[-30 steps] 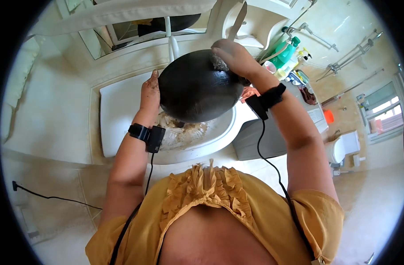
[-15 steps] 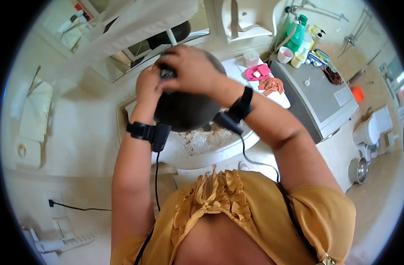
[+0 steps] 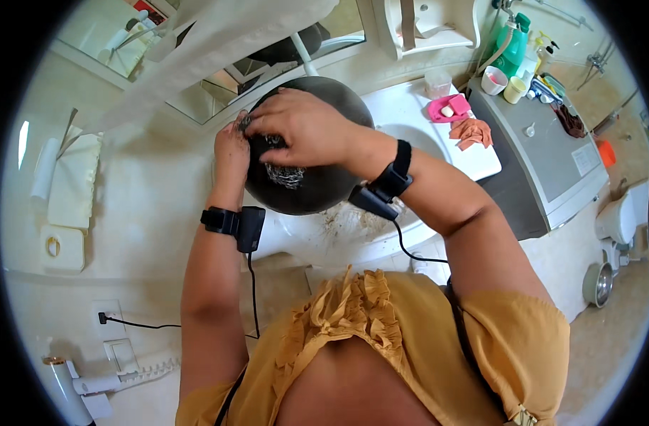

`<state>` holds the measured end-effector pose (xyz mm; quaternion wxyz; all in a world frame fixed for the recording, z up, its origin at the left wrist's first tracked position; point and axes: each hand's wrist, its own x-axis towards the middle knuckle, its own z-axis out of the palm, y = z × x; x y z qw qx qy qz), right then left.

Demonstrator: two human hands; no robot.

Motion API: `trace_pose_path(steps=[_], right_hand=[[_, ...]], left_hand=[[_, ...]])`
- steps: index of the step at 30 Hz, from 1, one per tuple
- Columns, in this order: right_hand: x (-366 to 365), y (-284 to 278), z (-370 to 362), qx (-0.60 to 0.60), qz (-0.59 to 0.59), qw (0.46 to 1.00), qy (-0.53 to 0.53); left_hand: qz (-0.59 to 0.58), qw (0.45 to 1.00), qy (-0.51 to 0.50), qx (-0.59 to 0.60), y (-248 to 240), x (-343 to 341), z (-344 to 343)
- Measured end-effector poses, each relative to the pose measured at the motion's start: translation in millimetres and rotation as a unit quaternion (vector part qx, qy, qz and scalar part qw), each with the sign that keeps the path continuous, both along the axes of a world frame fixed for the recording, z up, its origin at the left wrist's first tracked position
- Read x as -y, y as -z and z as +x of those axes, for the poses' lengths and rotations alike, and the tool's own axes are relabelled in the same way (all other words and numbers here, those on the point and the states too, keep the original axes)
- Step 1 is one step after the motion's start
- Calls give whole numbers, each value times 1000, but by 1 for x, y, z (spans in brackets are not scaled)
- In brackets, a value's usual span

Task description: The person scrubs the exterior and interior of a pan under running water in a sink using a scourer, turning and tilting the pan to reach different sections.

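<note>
A dark, rounded pan that looks like a wok [image 3: 324,188] is tilted up over the white washbasin [image 3: 473,167], hiding part of the bowl. My left hand [image 3: 232,153] is closed around its left edge, the fingers partly hidden. On the pan's dark surface rests my right hand [image 3: 303,128], fingers bent and thumb drawn in. Silvery, wiry steel wool [image 3: 285,175] shows under and beside the right thumb, with more glinting between the fingers. Brownish scraps and dirty suds [image 3: 356,221] lie in the basin below the pan. Both wrists wear black bands with cabled boxes.
Beyond the pan rises a pale rod [image 3: 304,55] before a mirror. At right, a pink soap dish [image 3: 449,108] and orange cloth [image 3: 472,133] lie on the basin ledge. Bottles and cups, including a green bottle [image 3: 511,48], stand on a grey cabinet top [image 3: 552,153].
The right hand has shifted on the pan, baring a silvery patch below its thumb. My left hand has slid slightly apart from the right. The whole view has swung, moving the surroundings rightward.
</note>
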<state>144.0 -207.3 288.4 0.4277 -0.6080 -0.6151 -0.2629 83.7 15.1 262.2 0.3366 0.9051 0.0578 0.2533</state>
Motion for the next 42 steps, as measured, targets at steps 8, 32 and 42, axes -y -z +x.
trace_pose_path(steps=[8,32,42], right_hand=[[44,79,104,-492,58,868,-12],[71,79,-38,-225,36,967,114],[48,91,-90,-67,64,980,175]], left_hand=[[-72,994,-41,-75,-14,15,-1],[-290,954,-61,49,82,65,-119],[-273,954,-115,42,67,77,-107]])
